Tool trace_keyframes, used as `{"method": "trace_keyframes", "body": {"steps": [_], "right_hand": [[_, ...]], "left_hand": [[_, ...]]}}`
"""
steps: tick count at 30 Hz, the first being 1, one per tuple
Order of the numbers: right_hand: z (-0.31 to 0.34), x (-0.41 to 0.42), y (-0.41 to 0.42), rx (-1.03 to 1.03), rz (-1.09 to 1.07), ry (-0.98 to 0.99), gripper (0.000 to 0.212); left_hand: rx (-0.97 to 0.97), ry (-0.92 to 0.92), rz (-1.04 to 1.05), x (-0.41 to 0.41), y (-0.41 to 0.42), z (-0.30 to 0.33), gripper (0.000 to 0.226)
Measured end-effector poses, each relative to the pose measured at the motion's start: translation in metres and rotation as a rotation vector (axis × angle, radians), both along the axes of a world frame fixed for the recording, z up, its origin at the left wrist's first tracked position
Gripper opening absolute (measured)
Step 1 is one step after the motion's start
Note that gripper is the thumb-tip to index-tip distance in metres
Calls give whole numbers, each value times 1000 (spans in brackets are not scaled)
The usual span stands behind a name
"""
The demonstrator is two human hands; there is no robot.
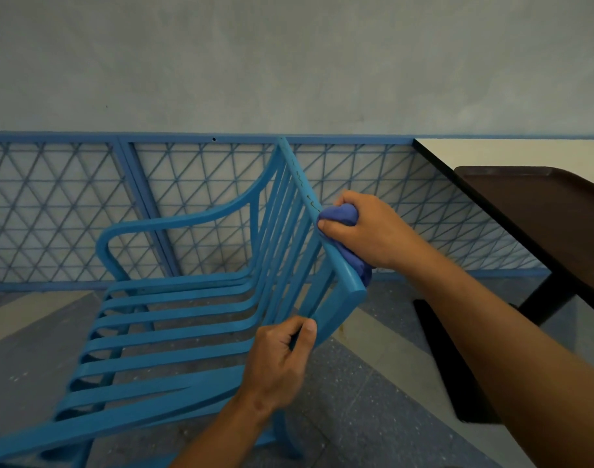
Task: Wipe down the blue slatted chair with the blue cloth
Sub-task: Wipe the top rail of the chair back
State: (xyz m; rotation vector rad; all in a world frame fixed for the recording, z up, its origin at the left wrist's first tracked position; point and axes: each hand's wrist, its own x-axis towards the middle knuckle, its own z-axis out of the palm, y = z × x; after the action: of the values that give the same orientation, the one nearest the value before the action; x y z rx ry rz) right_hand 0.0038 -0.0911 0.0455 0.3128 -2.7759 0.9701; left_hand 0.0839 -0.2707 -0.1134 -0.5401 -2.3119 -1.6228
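Note:
The blue slatted chair stands in front of me with its seat to the left and its backrest at centre. My right hand grips a bunched blue cloth and presses it against the backrest's top rail, about halfway along. Part of the cloth hangs behind the rail's near end. My left hand is closed around the near upright of the backrest, low down where it meets the armrest. Dark marks show on the top rail above the cloth.
A blue metal lattice railing runs behind the chair under a grey wall. At the right stands a white table with a dark brown tray on it; its black leg and base reach the speckled floor.

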Motion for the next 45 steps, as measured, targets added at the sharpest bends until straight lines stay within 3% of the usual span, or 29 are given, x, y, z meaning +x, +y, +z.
{"method": "trace_keyframes", "body": {"steps": [7, 9, 13, 17, 21, 23, 30, 35, 39, 45], "right_hand": [[-5, 23, 17, 3, 80, -65, 32], [-2, 11, 15, 9, 60, -98, 30], [2, -10, 3, -2, 14, -90, 26], [2, -1, 2, 66, 39, -34, 25], [4, 13, 6, 206, 105, -9, 14], [4, 4, 7, 156, 98, -69, 24], [1, -55, -8, 82, 37, -90, 27], [-5, -28, 3, 46, 127, -57, 19], [-8, -6, 16, 12, 135, -112, 38], [-9, -45, 8, -50, 109, -119, 25]], "left_hand": [[108, -226, -92, -7, -8, 4, 70], [129, -267, -67, -12, -5, 10, 59], [259, -324, 52, -28, 3, 14, 5], [212, -269, 176, -41, 10, 15, 23], [173, -336, 104, -49, 8, 18, 54], [135, -337, 64, -47, 7, 17, 65], [139, -359, -7, -43, 4, 17, 61], [124, -334, 10, -41, 3, 14, 56], [84, -313, 16, -43, 3, 11, 58], [62, -303, 17, -45, 5, 9, 60]]}}
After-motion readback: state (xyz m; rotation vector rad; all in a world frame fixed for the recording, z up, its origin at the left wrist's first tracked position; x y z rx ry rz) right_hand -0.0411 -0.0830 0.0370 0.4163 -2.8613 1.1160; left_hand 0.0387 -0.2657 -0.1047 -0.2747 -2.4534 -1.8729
